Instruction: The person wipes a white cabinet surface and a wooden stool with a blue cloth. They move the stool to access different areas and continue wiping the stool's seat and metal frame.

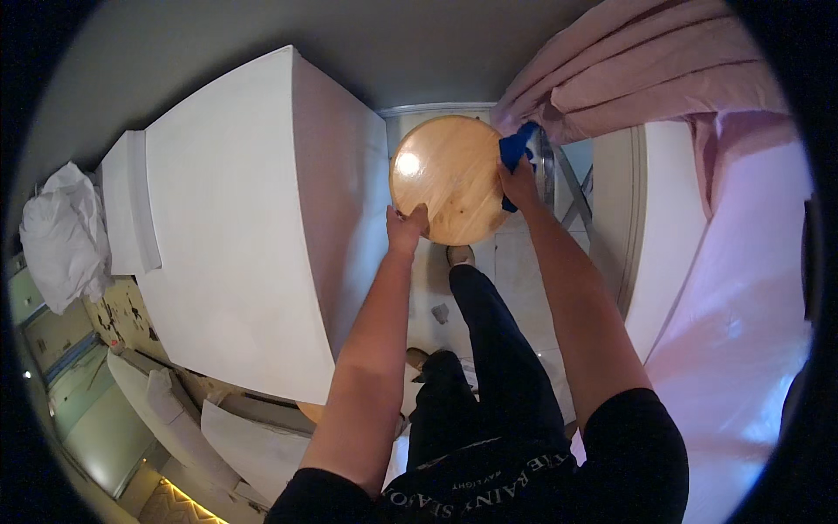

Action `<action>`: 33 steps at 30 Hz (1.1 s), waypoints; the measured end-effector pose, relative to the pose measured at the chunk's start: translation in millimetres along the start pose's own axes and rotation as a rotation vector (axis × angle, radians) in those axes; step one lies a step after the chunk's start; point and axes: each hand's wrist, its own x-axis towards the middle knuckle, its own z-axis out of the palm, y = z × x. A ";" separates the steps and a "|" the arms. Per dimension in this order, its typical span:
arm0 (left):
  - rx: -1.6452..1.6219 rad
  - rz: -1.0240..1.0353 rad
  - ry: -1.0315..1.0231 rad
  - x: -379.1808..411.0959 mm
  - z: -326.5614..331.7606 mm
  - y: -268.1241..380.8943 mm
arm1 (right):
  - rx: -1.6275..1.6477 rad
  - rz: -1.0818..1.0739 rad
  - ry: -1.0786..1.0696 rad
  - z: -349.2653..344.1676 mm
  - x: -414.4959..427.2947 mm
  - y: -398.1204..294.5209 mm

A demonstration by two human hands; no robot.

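Observation:
A round wooden stool top or board with a glossy finish is in front of me, low over the tiled floor. What supports it is hidden beneath. My left hand grips its near left edge, the thumb resting on the upper face. At the right rim, my right hand holds a blue cloth against the edge. Just right of the cloth, partly covered, is a shiny round metal-looking object whose kind I cannot tell.
A large white cabinet stands on my left, with a white plastic bag beyond it. Pink curtain fabric hangs at the upper right, near a white door frame. A small grey scrap lies on the floor tiles.

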 end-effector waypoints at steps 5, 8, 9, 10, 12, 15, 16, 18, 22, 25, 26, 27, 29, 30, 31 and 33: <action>-0.334 -0.309 -0.158 31.7 -20.2 1.1 | 0.245 0.304 -0.167 -7.1 18.0 -32.6; -0.276 -0.350 -0.157 0.9 -20.8 40.2 | 0.408 0.300 -0.136 -25.7 -1.5 -31.8; -0.247 -0.319 -0.187 -6.3 -33.4 39.7 | 0.329 0.336 -0.071 -38.8 -17.4 -56.1; -0.234 -0.297 -0.194 -12.0 -55.9 28.0 | 0.239 0.363 -0.033 -57.2 -39.1 -99.8; -0.186 -0.241 -0.154 -43.7 -76.0 32.6 | 0.164 0.362 0.038 -91.3 -77.2 -131.6; -0.162 -0.140 0.002 -124.3 -83.6 93.5 | 0.230 0.334 0.040 -148.7 -131.9 -181.6; -0.199 -0.106 0.013 -146.1 -88.4 110.6 | 0.212 0.330 0.021 -169.6 -148.2 -204.3; -0.307 -0.036 0.024 -179.8 -97.8 137.3 | 0.246 0.305 0.010 -204.2 -180.1 -243.2; -0.318 0.123 0.015 -238.3 -127.9 179.2 | 0.510 0.195 0.035 -250.5 -242.0 -284.8; -0.157 0.237 0.027 -288.6 -151.5 218.1 | 0.549 0.100 0.063 -279.3 -282.4 -306.5; -0.169 0.265 0.011 -302.8 -161.6 223.2 | 0.532 0.105 0.087 -289.4 -299.4 -321.4; -0.182 0.305 -0.006 -316.2 -172.2 228.7 | 0.523 0.102 0.116 -296.2 -314.0 -333.9; -0.225 0.392 -0.016 -335.1 -188.7 233.3 | 0.700 -0.046 0.116 -303.4 -341.8 -346.4; -0.245 0.439 -0.016 -345.4 -198.4 233.8 | 0.737 -0.083 0.112 -308.4 -357.8 -356.9; -0.258 0.474 -0.004 -355.8 -208.9 234.0 | 0.771 -0.120 0.105 -313.1 -372.5 -368.8; -0.283 0.545 0.016 -381.1 -234.0 236.2 | 0.807 -0.221 0.106 -327.2 -404.8 -398.8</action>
